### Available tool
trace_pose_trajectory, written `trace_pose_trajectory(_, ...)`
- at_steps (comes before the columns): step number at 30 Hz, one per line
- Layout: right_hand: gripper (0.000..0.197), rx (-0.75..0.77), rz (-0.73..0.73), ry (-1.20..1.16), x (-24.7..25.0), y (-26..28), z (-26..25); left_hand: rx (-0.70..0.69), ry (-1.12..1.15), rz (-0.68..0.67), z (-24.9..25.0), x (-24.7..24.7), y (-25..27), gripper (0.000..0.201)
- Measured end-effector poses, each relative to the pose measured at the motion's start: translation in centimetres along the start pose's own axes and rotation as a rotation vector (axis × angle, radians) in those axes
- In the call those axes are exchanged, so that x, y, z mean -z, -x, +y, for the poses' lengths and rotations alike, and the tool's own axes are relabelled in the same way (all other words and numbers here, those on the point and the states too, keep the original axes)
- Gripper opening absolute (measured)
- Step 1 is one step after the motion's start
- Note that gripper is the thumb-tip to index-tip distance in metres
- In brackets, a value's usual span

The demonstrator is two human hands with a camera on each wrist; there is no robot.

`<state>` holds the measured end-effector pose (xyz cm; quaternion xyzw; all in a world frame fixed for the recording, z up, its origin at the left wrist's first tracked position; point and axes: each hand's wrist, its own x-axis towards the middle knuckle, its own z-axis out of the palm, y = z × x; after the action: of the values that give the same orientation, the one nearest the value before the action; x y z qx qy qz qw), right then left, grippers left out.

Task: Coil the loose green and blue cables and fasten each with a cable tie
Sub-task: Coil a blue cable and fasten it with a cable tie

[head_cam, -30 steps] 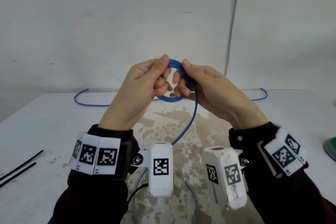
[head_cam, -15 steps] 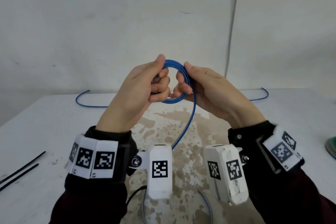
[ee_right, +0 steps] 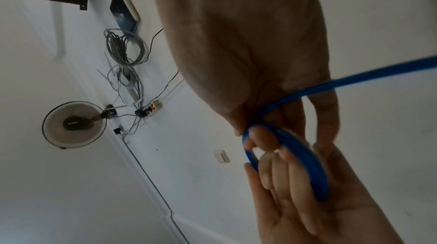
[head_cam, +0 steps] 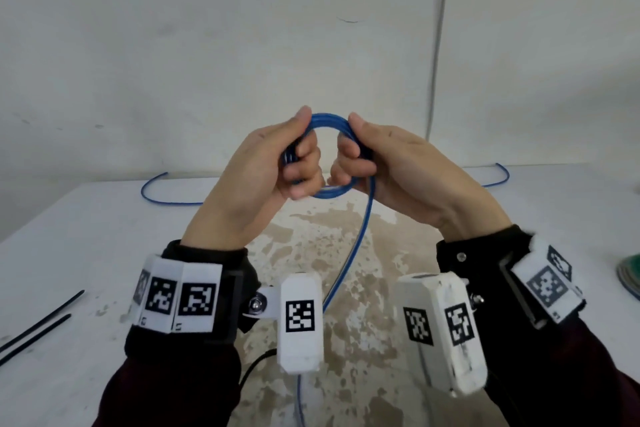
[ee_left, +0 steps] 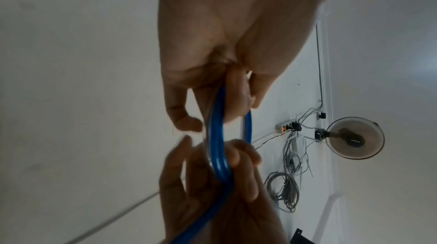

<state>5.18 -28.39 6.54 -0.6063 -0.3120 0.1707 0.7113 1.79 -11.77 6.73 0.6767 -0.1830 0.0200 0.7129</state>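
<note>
Head view, hands: your left hand (head_cam: 263, 177) and right hand (head_cam: 398, 173) are raised above the middle of the white, stained table (head_cam: 86, 236), each with fingers and thumb curled round one side of the same coil.
Head view, cable: the thin blue plastic-sheathed cable (head_cam: 330, 191) is wound into a small ring of several turns between your hands; its free length drops from the right side of the ring down toward the table's near edge, and further stretches of it lie along the far edge.
Head view, ties: two thin black cable ties (head_cam: 38, 326) lie side by side near the left edge.
Head view, right edge: a green object (head_cam: 630, 276) is cut off by the frame; you cannot tell what it is.
Left wrist view: your left hand (ee_left: 227, 46) clamps the blue turns from above, the right hand (ee_left: 224, 197) from below.
Right wrist view: your right hand (ee_right: 255, 57) pinches the ring where the loose strand leaves it; your left hand (ee_right: 314, 203) wraps the opposite side.
</note>
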Motion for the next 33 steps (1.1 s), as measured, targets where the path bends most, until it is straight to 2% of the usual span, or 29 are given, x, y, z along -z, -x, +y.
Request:
trace_pose_trajectory(4, 0.041, 0.037, 0.040, 0.148, -0.2, -0.2, 0.2, -0.027, -0.068, -0.067, -0.3, -0.2, 0.1, 0.033)
trace_pose_trajectory(10, 0.044, 0.006, 0.017, 0.070, 0.2, -0.2, 0.2, -0.108, -0.005, 0.062, -0.8, -0.6, -0.4, 0.036)
trace_pose_trajectory(13, 0.041, 0.012, 0.019, 0.067, 0.2, 0.0, -0.1, -0.067, 0.035, 0.047, -0.8, -0.6, -0.5, 0.038)
trace_pose_trajectory(16, 0.040, 0.032, 0.042, 0.203, 0.1, 0.1, -0.2, -0.003, -0.012, -0.014, -0.6, -0.4, -0.3, 0.037)
trace_pose_trajectory(18, 0.040, 0.032, 0.047, 0.223, -0.1, 0.1, -0.3, -0.051, -0.058, -0.017, -0.5, -0.4, -0.1, 0.036)
trace_pose_trajectory(22, 0.042, 0.063, 0.089, 0.048, -0.2, -0.2, -0.5, -0.224, -0.030, 0.092, -0.6, -1.4, -0.2, 0.039)
trace_pose_trajectory(26, 0.042, 0.069, 0.098, 0.109, 0.3, 0.2, -0.7, -0.289, 0.014, 0.102, -0.8, -1.6, -0.5, 0.037)
trace_pose_trajectory(28, 0.042, 0.073, 0.102, 0.114, 0.3, 0.1, -0.6, -0.268, 0.065, 0.094, -0.8, -1.6, -0.5, 0.037)
trace_pose_trajectory(30, 0.041, 0.095, 0.106, 0.126, 0.2, 0.0, -0.4, -0.191, 0.075, 0.050, -0.7, -1.5, -0.4, 0.038)
trace_pose_trajectory(33, 0.039, 0.096, 0.107, 0.312, 0.1, 0.0, -0.1, -0.050, -0.084, -0.057, -0.6, -0.9, -0.2, 0.035)
